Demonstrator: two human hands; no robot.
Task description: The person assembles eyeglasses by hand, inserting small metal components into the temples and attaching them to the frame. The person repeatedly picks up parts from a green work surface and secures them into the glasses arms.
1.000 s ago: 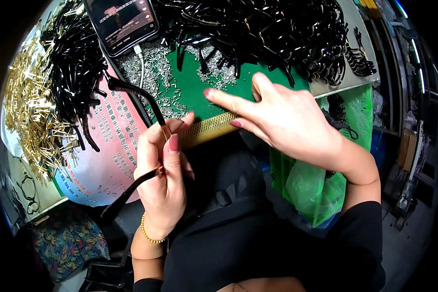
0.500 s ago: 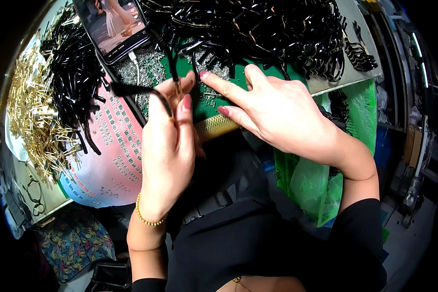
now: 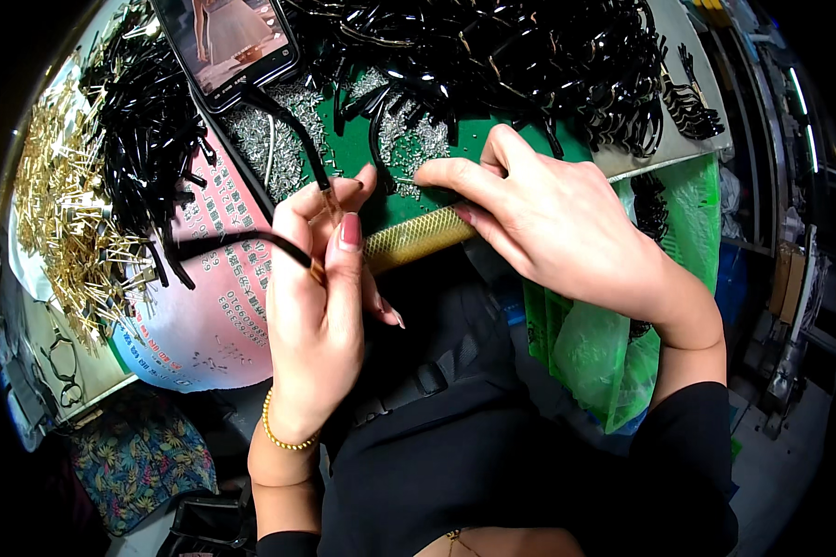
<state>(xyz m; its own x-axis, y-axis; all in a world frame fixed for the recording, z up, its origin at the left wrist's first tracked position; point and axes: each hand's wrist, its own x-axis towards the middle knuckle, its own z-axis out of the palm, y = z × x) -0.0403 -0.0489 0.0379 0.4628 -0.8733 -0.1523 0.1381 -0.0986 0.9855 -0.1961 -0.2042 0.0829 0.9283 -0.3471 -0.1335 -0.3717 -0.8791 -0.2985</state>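
My left hand (image 3: 316, 297) is closed around a pair of dark glasses, whose brown front is mostly hidden by the fingers. One black temple arm (image 3: 299, 135) points up and away from the hand, and the other (image 3: 237, 238) reaches left over the printed sheet. My right hand (image 3: 562, 218) hovers palm down at the near edge of the green mat (image 3: 362, 204). Its index finger is bent and stands apart from the thumb beside small silver screw-like pieces (image 3: 413, 148). Between the hands lies a yellow, mesh-patterned bar (image 3: 418, 238).
Black temple arms heap at the back (image 3: 502, 56) and left (image 3: 139, 121). Gold metal pieces (image 3: 60, 204) pile at far left. A phone (image 3: 241, 51) lies behind the left hand, above a pink-and-blue printed sheet (image 3: 204, 348). A green plastic bag (image 3: 613, 362) hangs at right.
My left hand has turned the glasses, so both temple arms have swung left and nearer me. My right hand has drawn back slightly to the right, its index finger now more bent.
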